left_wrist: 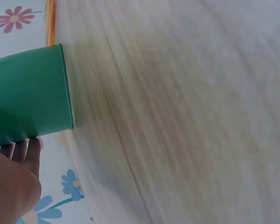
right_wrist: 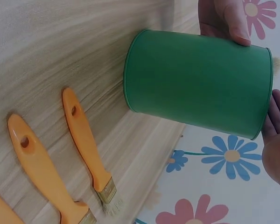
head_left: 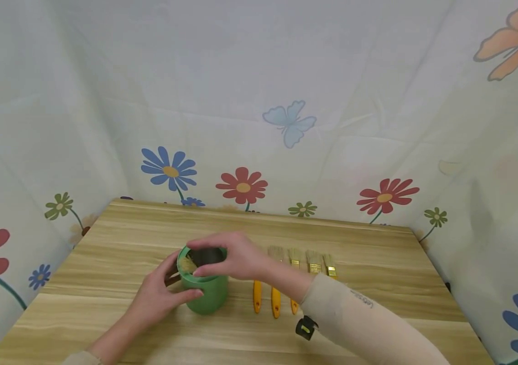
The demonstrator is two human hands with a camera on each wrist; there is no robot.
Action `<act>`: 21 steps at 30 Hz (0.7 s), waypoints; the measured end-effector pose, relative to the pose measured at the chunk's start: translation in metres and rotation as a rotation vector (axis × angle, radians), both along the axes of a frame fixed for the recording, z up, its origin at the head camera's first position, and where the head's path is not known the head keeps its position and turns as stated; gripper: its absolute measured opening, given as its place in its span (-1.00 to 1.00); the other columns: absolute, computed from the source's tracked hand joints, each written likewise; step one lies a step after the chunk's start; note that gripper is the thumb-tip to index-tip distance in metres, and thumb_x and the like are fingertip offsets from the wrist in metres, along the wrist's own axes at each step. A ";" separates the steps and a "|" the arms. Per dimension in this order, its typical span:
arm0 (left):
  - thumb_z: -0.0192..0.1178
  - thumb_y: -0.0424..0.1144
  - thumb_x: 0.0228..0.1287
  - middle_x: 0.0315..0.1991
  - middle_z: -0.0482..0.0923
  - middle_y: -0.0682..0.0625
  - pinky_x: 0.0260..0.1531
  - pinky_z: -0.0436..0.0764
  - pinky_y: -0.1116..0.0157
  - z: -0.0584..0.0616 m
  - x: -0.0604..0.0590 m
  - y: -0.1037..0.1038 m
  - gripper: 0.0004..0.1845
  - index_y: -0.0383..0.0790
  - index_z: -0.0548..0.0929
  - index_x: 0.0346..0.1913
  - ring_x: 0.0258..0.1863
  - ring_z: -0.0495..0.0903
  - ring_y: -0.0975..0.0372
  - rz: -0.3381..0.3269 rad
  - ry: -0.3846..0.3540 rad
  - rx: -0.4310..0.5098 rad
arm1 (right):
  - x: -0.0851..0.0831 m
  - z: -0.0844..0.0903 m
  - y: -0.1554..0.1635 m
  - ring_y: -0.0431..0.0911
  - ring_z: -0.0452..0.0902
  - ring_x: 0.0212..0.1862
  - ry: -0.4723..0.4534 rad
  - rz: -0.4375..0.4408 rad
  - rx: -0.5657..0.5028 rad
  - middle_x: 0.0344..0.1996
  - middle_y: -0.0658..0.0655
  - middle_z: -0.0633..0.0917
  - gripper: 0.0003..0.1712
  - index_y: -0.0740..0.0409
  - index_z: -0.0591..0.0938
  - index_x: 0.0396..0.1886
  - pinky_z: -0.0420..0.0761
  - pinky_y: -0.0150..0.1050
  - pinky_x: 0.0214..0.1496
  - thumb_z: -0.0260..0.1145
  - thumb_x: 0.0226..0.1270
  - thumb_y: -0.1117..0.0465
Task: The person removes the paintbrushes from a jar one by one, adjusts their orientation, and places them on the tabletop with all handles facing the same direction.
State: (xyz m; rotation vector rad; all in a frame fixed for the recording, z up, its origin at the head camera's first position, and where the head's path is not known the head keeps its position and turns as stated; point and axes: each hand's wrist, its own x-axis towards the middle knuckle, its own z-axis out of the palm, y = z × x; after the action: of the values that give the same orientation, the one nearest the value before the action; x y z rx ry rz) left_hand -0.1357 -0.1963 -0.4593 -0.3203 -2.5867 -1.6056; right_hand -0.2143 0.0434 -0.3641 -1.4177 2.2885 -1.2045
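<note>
A green cylindrical can [head_left: 207, 299] stands upright on the wooden table. My left hand [head_left: 156, 294] grips its left side, thumb toward the front, and its fingers also show against the can in the left wrist view. My right hand [head_left: 236, 256] reaches over the can's mouth from the right, thumb and fingers spread across the rim. A dark shape [head_left: 208, 256] shows in the mouth between them; I cannot tell whether it is an object or shadow. A tan patch shows beside it. In the right wrist view, the right-hand fingers [right_wrist: 278, 112] are at the rim.
Several paintbrushes with orange handles [right_wrist: 86, 135] and pale bristles [head_left: 313, 262] lie in a row right of the can, partly under the right forearm. A small black device [head_left: 305, 328] is by the right sleeve. A flower-printed cloth [head_left: 323, 167] hangs behind the table [head_left: 149, 223].
</note>
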 end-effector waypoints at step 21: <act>0.63 -0.04 0.20 0.45 0.54 -0.04 0.28 0.71 0.01 0.003 0.002 0.002 -0.04 0.08 0.35 0.61 0.41 0.54 0.03 -0.006 0.013 -0.007 | 0.003 -0.009 -0.014 -0.40 0.65 0.13 0.116 -0.015 -0.003 0.04 -0.09 0.83 -0.53 0.02 0.79 0.22 0.67 -0.41 0.27 0.61 0.34 0.08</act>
State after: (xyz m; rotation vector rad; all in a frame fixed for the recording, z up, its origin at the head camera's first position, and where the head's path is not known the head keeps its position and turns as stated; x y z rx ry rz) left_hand -0.1342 -0.1939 -0.4568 -0.3380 -2.5846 -1.5906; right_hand -0.2109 0.0296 -0.3727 -1.5120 2.3778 -1.1596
